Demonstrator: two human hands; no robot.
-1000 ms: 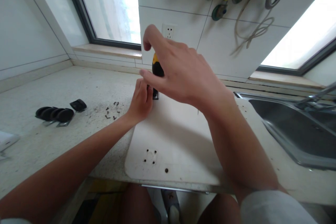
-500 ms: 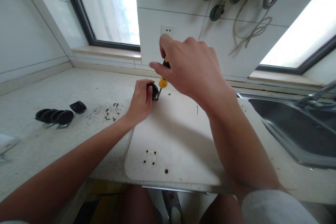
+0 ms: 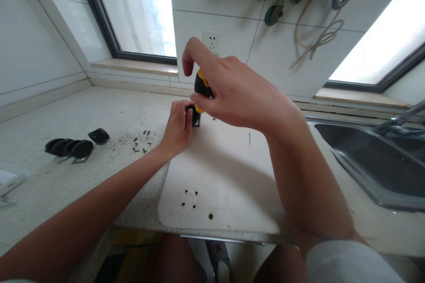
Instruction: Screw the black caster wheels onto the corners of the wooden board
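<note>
A white board with rounded corners [image 3: 222, 172] lies on the counter. At its far left corner my left hand [image 3: 178, 129] grips a black caster [image 3: 196, 117] with a metal plate, seen only in part. My right hand [image 3: 232, 90] is closed round a yellow and black screwdriver [image 3: 201, 87] above the caster, the index finger curled away from the handle. The screwdriver's tip is hidden from me. Several small holes [image 3: 190, 199] mark the board's near left corner.
On the speckled counter [image 3: 109, 181] at left lie several black casters [image 3: 68, 147], another caster [image 3: 98, 135] and loose dark screws [image 3: 142, 141]. A steel sink [image 3: 375, 163] is at right. Valves [image 3: 274, 14] and a socket [image 3: 211, 42] are on the wall behind.
My right hand has turned and shifted slightly left with the screwdriver, whose handle is tilted more to the left. The left hand and the caster stay in place.
</note>
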